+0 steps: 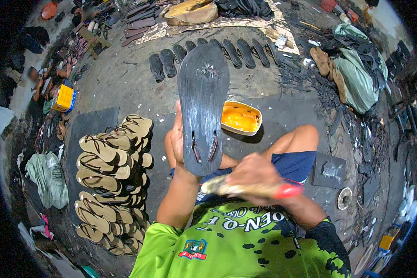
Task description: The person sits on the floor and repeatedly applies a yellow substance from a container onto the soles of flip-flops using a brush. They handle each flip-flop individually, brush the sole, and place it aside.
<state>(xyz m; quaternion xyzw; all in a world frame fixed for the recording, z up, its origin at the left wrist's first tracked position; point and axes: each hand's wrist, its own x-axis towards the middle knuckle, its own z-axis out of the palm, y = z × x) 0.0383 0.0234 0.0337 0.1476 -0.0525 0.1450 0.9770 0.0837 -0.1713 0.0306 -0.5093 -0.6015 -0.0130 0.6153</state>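
My left hand (175, 139) grips a black sandal (203, 102) by its edge and holds it up. The sandal's dark underside faces me, with whitish, wet-looking streaks along its middle and two strap ends poking through near the bottom. Lower and to the right, my right hand (255, 173), smeared by motion, is closed around a brush (227, 188) with pale bristles and a red handle end. Its bristles are just below the sandal, apart from it. Behind the sandal's right edge sits a pale tub (248, 133) with orange-yellow glue-like stuff inside.
Stacked tan flip-flops (99, 180) cover a mat at the left. A row of black soles (245, 53) lies farther off, below a round wooden block (192, 14). Green sacks (356, 78) and scraps line the right side. A person (44, 83) sits at far left.
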